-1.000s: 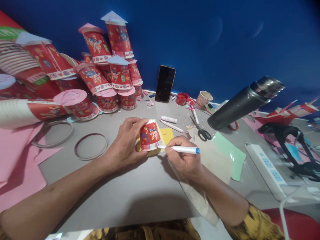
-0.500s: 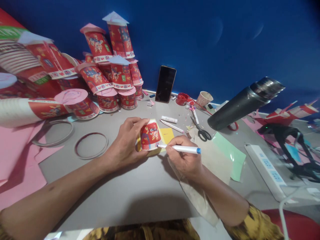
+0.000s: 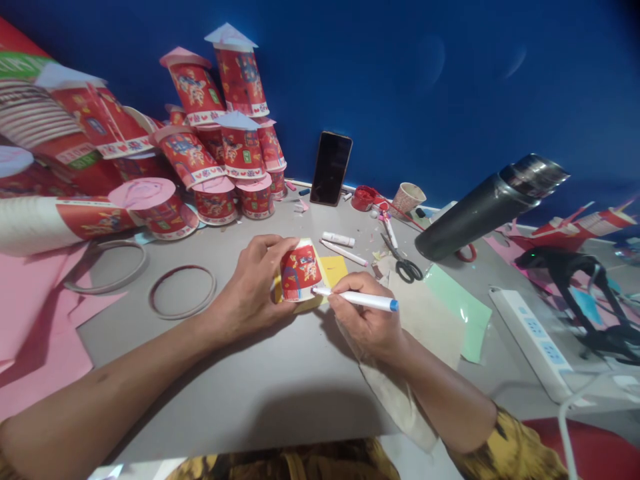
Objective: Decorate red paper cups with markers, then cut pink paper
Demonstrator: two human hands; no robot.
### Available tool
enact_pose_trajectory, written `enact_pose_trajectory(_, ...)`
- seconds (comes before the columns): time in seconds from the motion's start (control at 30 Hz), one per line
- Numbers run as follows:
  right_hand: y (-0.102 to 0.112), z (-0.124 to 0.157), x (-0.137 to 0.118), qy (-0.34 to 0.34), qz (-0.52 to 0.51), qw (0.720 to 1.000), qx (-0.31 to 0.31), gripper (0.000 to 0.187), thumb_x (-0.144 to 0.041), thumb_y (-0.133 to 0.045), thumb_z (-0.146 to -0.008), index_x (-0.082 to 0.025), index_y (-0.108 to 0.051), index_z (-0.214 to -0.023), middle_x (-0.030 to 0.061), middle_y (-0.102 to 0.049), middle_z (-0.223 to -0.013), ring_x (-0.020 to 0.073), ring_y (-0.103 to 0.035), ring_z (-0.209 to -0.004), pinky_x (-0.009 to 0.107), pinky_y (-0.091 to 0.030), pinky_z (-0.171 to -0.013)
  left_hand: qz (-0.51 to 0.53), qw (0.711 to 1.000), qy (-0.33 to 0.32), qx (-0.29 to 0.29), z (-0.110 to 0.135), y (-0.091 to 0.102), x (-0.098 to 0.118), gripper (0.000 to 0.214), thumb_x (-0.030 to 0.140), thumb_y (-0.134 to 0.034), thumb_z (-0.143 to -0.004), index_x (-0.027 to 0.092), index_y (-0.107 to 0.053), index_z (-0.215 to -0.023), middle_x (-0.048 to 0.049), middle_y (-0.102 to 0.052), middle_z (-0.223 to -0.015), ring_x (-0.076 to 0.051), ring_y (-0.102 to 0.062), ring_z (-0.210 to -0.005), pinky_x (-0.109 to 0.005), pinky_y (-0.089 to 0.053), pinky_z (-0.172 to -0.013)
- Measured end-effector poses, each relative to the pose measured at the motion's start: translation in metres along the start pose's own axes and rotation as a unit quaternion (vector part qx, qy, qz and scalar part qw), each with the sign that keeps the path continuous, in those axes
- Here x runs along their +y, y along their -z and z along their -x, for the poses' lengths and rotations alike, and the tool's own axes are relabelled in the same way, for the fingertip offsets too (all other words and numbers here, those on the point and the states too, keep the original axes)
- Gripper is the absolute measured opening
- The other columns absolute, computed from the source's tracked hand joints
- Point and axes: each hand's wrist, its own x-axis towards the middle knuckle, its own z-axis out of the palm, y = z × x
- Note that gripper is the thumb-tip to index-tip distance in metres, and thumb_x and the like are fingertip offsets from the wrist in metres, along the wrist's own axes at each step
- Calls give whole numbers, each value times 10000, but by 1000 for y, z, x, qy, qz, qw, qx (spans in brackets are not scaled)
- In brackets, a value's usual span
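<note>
My left hand [image 3: 257, 280] is closed around a red paper cup [image 3: 301, 272] with a printed picture and a white band along its lower edge. Between the fingers of my right hand [image 3: 367, 313] is a white marker with a blue end [image 3: 365, 300]. The marker's tip touches the white band of the cup. Behind the cup lies a piece of yellow paper [image 3: 336, 267]. A pink-tipped pen [image 3: 344, 253] and a white marker cap [image 3: 339, 239] rest just beyond it. Black-handled scissors [image 3: 409, 270] lie to the right of these.
Stacked red cups with paper roofs [image 3: 243, 150] stand at the back left. A phone [image 3: 331, 168] leans on the blue wall. At right are a dark thermos [image 3: 480, 213], green paper [image 3: 465, 317] and a power strip [image 3: 533, 333]. Two tape rings [image 3: 183, 291] lie left.
The marker's tip has shifted slightly left along the cup's white band, with my right hand moving a little. My left hand and the cup stay in place.
</note>
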Motion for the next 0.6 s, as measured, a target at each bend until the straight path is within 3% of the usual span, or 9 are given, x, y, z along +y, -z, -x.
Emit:
enact_pose_trajectory(0.3, 0, 2, 0, -24, 6, 1000, 6, 94, -253, -671, -1022, -241, -696, -932, -8, -750, -770, 147, -687, -624, 249, -561, -603, 6, 1000, 10, 0, 2, -2, -1, 897, 222, -803, -806, 297, -408, -1608, -139, -505, -1476, -374, -543, -1392, -562, -521, -1193)
enact_pose_trajectory(0.6, 2, -1, -2, 17, -8, 1000, 16, 75, -181, -700, -993, -244, -701, -953, -18, -755, -793, 134, -698, -649, 228, -562, -625, 4, 1000, 11, 7, 2, -1, 0, 858, 272, -799, -840, 286, -421, -1610, -133, -515, -1477, -367, -564, -1393, -539, -527, -1191)
